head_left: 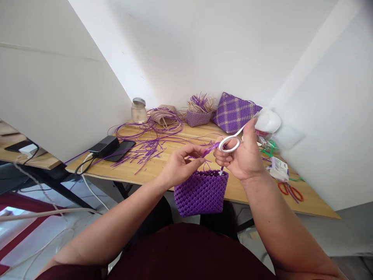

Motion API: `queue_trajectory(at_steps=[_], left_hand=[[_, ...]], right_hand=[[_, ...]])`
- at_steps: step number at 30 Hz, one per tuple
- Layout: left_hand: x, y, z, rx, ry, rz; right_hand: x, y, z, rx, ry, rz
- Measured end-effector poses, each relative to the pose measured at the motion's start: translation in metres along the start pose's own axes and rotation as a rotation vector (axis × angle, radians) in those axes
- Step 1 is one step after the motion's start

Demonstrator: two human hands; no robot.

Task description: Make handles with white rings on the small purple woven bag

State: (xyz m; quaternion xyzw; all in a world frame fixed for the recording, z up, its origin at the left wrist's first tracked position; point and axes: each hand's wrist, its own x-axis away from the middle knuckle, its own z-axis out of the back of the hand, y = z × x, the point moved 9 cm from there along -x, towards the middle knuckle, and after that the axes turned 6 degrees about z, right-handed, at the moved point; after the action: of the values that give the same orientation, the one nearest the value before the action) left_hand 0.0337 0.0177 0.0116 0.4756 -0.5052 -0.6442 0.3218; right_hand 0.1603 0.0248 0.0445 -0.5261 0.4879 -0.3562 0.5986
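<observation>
My left hand (186, 161) pinches a twisted purple plastic strap (210, 149) between thumb and fingers. This strap rises over a small woven purple basket (201, 194), which hangs below my hands at the table's front edge. My right hand (243, 157) has its fingers curled, with a roll of white tape (229, 144) at the fingers and a white strip running up from it towards the raised thumb. The strap's right end passes by the curled right fingers. A small white piece (220, 172) sits on the basket's right rim.
On the wooden table (175, 146) lie purple strips (148, 153), a phone (121, 151) and a black adapter (104, 145). Behind are a glass jar (139, 112), woven baskets (198, 116) and a purple-and-beige woven piece (236, 112). Orange-handled scissors (291, 192) lie at right.
</observation>
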Motion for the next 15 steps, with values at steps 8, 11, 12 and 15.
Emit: queue_trajectory(at_steps=[8,11,12,15], left_hand=[[0.021,0.041,0.012,-0.249,0.065,-0.073],[0.03,0.052,0.014,-0.237,0.061,-0.088],[0.032,0.053,0.014,-0.226,0.046,-0.075],[0.038,0.051,0.011,-0.139,-0.032,-0.005]], right_hand=[[0.02,-0.01,-0.018,-0.009,-0.028,-0.008],[0.029,-0.013,-0.026,-0.056,-0.045,-0.024],[0.032,-0.014,-0.028,-0.073,-0.049,-0.026],[0.039,-0.017,-0.032,-0.113,-0.053,-0.025]])
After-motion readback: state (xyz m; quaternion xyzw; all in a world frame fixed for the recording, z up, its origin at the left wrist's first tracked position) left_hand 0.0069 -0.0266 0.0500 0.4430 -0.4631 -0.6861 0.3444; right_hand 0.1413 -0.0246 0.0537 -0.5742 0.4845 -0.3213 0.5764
